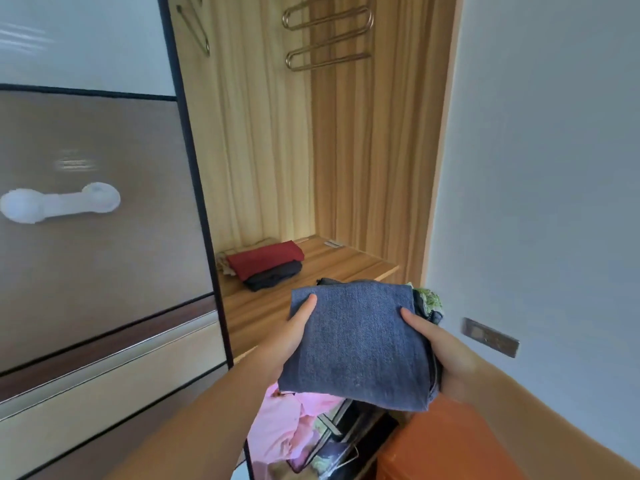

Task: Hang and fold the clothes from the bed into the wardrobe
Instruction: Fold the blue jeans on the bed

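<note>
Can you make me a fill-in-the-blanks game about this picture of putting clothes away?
1. Both hands, the left hand and the right hand, hold a folded ____ denim garment.
2. On the wooden shelf the top piece of the folded pile is ____.
3. The metal hangers have ____ clothes on them.

Missing words: blue; red; no

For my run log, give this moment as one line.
hands: left, right hold folded denim | shelf: red-topped pile
</note>
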{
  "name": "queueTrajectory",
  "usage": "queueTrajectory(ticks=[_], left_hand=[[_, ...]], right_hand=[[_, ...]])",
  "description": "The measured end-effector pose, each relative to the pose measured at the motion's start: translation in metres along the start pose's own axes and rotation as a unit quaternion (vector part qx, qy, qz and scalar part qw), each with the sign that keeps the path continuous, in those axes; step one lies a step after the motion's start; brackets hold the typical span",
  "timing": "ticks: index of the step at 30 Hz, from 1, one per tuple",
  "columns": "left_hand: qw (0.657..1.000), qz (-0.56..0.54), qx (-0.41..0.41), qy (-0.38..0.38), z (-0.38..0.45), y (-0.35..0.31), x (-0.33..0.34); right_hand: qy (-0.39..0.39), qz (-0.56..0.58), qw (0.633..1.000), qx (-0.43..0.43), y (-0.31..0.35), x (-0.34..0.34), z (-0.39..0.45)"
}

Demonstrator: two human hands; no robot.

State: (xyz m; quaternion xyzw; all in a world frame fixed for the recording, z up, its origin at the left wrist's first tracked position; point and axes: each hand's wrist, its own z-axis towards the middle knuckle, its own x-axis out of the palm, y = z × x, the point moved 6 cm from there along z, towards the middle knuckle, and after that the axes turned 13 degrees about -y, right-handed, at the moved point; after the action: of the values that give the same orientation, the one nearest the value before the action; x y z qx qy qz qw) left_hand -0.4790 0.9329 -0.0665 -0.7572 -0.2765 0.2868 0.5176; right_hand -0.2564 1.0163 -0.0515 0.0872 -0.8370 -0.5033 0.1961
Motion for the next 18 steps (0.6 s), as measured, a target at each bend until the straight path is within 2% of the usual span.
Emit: queueTrajectory(ticks=[6, 9, 16, 18], left_hand=[[0.997, -0.049, -0.053, -0.025, 0.107, 0.012, 0.019], [0.996, -0.035, -0.069, -0.047, 0.145, 0.015, 0.029], [0.987, -0.013, -0.068, -0.143, 0.231, 0.005, 0.024], [0.982, -0.027, -0.079, -0.170, 0.245, -0.001, 0.018]], right_hand=[[-0.005, -0.065, 0.998, 0.012, 0.009, 0.022, 0.124], [-0.013, -0.091, 0.996, 0.009, 0.019, 0.030, 0.176], [-0.033, -0.132, 0.991, -0.003, 0.038, 0.071, 0.302], [-0.007, -0.143, 0.990, 0.011, 0.039, 0.091, 0.337]])
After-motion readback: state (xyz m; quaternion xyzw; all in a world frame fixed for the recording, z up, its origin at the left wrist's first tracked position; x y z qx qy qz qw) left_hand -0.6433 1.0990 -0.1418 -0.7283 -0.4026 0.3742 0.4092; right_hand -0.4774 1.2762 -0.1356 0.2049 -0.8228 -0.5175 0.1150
